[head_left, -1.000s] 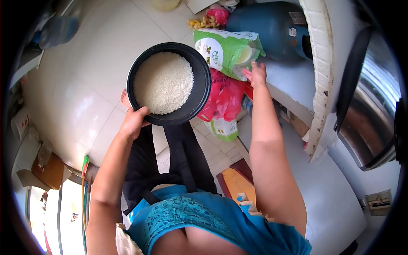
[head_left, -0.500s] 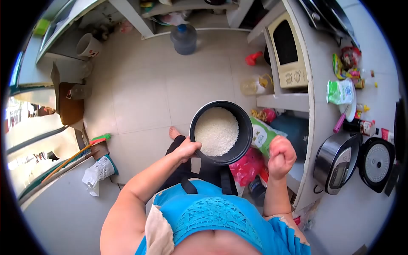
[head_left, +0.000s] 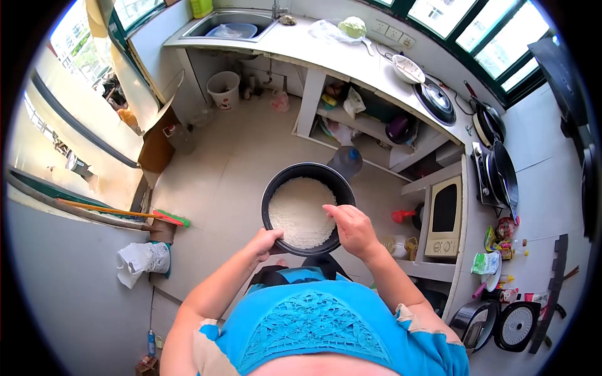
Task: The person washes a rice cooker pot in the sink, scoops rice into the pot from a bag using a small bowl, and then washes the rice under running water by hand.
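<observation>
A black rice-cooker inner pot point(head_left: 271, 188) with white rice point(head_left: 298, 207) in it is held upright in front of my body. My left hand point(head_left: 264, 243) is closed around the pot's lower left rim. On the right, my right hand point(head_left: 355, 230) reaches over the rim with fingers bent together and fingertips above the rice. Whether anything is between those fingers cannot be made out. The rice cooker point(head_left: 475, 326) stands on the right counter with its lid point(head_left: 518, 326) swung open.
Ahead is a sink point(head_left: 226, 28) with a blue basin in it. A cabbage point(head_left: 352, 26) lies on the far counter. Below, a water jug point(head_left: 345, 161) stands on the floor. The microwave point(head_left: 444, 216) sits on a shelf at right, under the stove point(head_left: 483, 172). A broom point(head_left: 171, 218) leans at left.
My view has turned toward the sink and far counter. My right hand has moved from beside the pot to over its rim and rice. My left hand still holds the pot.
</observation>
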The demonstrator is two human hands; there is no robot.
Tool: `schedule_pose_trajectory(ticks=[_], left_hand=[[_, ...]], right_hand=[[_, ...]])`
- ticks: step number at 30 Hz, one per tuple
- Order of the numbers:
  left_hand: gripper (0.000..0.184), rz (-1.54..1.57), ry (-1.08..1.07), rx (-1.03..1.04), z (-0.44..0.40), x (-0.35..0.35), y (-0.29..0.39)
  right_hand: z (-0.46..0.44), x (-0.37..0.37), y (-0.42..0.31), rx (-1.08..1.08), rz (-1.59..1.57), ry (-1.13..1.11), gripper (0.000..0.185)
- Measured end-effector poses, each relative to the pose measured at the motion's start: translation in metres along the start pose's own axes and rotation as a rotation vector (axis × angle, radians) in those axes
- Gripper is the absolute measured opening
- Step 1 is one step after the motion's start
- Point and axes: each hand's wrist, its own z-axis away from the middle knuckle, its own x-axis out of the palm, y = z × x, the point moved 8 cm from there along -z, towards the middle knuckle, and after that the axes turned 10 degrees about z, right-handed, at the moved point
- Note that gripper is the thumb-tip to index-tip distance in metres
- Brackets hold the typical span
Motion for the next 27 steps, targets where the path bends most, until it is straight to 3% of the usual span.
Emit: schedule_pose_trajectory(ticks=[2, 9, 14, 15, 17, 20, 27], left_hand=[[0.014, 0.073, 0.045, 0.051, 0.004, -0.023, 0.039], [0.022, 0.279, 0.084, 0.178, -0.03, -0.08, 0.164], [0.027, 0.303, 0.132, 0.242, -0.065, -0.079, 0.277], [0.026, 0.321, 0.133, 0.242, -0.072, -0.078, 0.295], [0.024, 0.371, 0.123, 0.266, -0.087, -0.075, 0.338], [0.026, 0.383, 0.14, 0.255, -0.098, -0.075, 0.399], [0.032, 0.371, 0.057, 0.27, -0.161, -0.102, 0.559]], right_hand=[[-0.044, -0.006, -0.013, -0.074, -0.006, 0.126, 0.025], [-0.183, 0.02, 0.027, -0.02, -0.342, 0.185, 0.018], [-0.325, 0.055, 0.025, -0.273, -0.461, 0.183, 0.022], [-0.355, 0.078, 0.016, -0.329, -0.318, -0.004, 0.029], [-0.405, 0.104, -0.004, -0.507, 0.075, -0.057, 0.041], [-0.465, 0.14, -0.003, -0.583, 0.022, -0.202, 0.034], [-0.619, 0.161, 0.021, -0.534, -0.048, 0.042, 0.031]])
